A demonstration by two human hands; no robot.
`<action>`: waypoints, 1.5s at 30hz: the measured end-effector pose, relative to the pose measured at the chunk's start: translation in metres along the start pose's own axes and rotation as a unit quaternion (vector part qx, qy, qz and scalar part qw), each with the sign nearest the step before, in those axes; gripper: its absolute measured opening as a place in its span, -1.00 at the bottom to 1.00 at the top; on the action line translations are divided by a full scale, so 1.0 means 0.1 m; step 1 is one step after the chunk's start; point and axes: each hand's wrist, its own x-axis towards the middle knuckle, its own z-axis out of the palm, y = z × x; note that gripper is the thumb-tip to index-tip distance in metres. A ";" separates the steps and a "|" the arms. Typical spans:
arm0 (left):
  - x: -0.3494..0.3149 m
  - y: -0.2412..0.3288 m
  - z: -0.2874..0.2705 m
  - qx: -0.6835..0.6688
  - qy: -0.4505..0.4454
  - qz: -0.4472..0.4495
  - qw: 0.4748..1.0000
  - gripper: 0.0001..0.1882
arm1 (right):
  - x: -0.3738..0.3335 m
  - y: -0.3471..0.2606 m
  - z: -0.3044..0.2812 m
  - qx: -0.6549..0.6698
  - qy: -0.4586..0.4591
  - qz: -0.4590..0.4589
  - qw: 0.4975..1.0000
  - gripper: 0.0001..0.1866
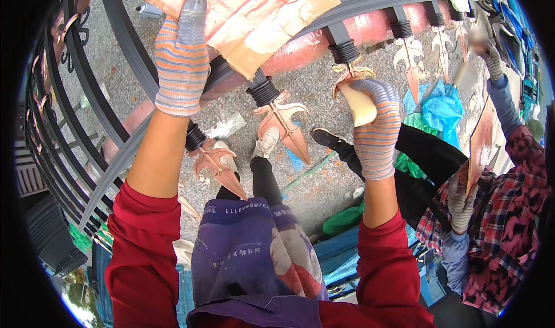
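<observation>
Left grip [179, 65] clamped on the edge of a smeared sheet [272, 16], thumb over the top, fingers out of sight beneath, and what a handy spot for it! The sheet sits over the railing [370, 3], glossy pinkish face up, likely so the coating stays on it and close to the other side of the work.

Across to the right grip [377, 131]: closed around a pale foam pad [358, 105], fingers curled over its back, 1 end poking out below. Cupped like that, the pad can probably give against curves. And look where it is, right at the scrolled base of a copper-toned finial [344, 72], just below a ribbed black collar [343, 52]! Pressing on the metal or merely overlapping it? From this angle, I cannot tell.

Over to the left, 2 more finials [282, 123] jut past the railing, tips toward the wearer's side, which presumably leaves their ornate faces in the open. A pink, shiny-wrapped bar [370, 30] runs beneath, perhaps propping the metal off the ground.

Out on the right, a co-worker in plaid [506, 212] has 1 gloved hand [461, 208] at the lower end of a reddish-brown panel [481, 134], probably steadying it.
</observation>
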 end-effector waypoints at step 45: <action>0.08 -0.08 0.41 -0.014 -0.019 -0.022 0.999 -0.59 | 0.60 0.71 0.23 0.107 0.042 0.099 0.988 -0.73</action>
